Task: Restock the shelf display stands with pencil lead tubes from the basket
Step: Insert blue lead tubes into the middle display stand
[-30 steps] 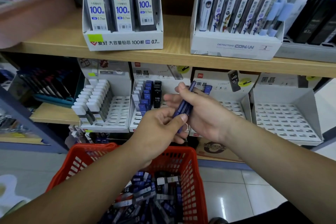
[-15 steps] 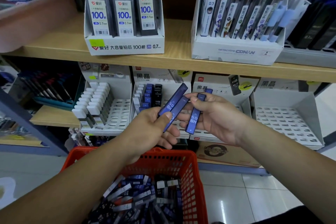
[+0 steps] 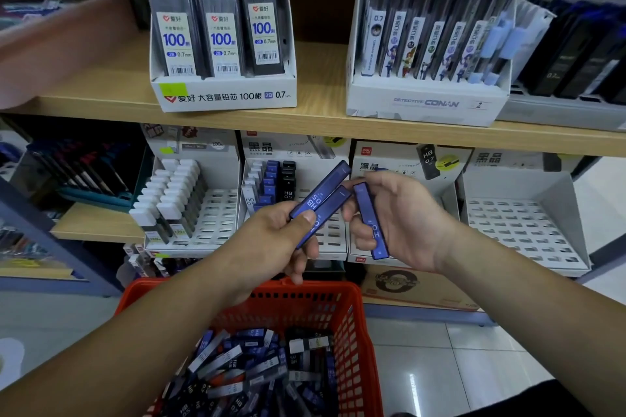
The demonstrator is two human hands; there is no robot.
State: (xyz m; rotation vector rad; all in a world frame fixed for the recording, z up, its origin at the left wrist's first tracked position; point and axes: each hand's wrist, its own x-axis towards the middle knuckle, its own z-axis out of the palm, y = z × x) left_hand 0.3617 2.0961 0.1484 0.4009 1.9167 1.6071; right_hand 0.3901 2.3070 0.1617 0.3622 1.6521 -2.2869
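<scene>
Tubes (image 3: 320, 201) fanned, labels up, two gripped in left hand (image 3: 271, 244); right hand (image 3: 403, 223) pinches single tube (image 3: 371, 220), likely next for partly filled stand (image 3: 271, 145).

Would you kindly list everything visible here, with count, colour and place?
basket: one, red, bottom centre.
loose lead tubes: many, blue, black, grey, inside the basket.
held tubes: three, blue, before the stands.
display stands: four, white, lower shelf.
product boxes: three, white or grey, upper wooden shelf.
pen tray: one, teal, far left.
left hand: one, pinches two tubes.
right hand: one, holds one tube.
</scene>
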